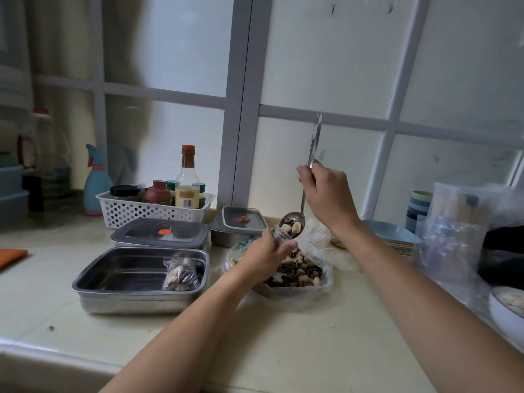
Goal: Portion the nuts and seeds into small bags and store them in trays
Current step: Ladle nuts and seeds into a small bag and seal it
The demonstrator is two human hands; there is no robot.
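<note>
My right hand (326, 194) grips the long handle of a steel spoon (293, 224) whose bowl carries peanuts and dark seeds. The spoon's bowl is tipped at the mouth of a small clear bag (280, 235), which my left hand (269, 252) pinches open. Below both hands lies a large clear bag of mixed nuts and seeds (300, 275) on the counter. To the left stands an open steel tray (119, 279) with one filled small bag (181, 275) lying in its right end.
A lidded steel tray (158, 234) sits behind the open one, and a smaller lidded tray (241, 225) beside it. A white basket (136, 211) of bottles and a blue spray bottle (96, 182) stand at the back. Stacked plates (394, 236), cups and plastic bags crowd the right.
</note>
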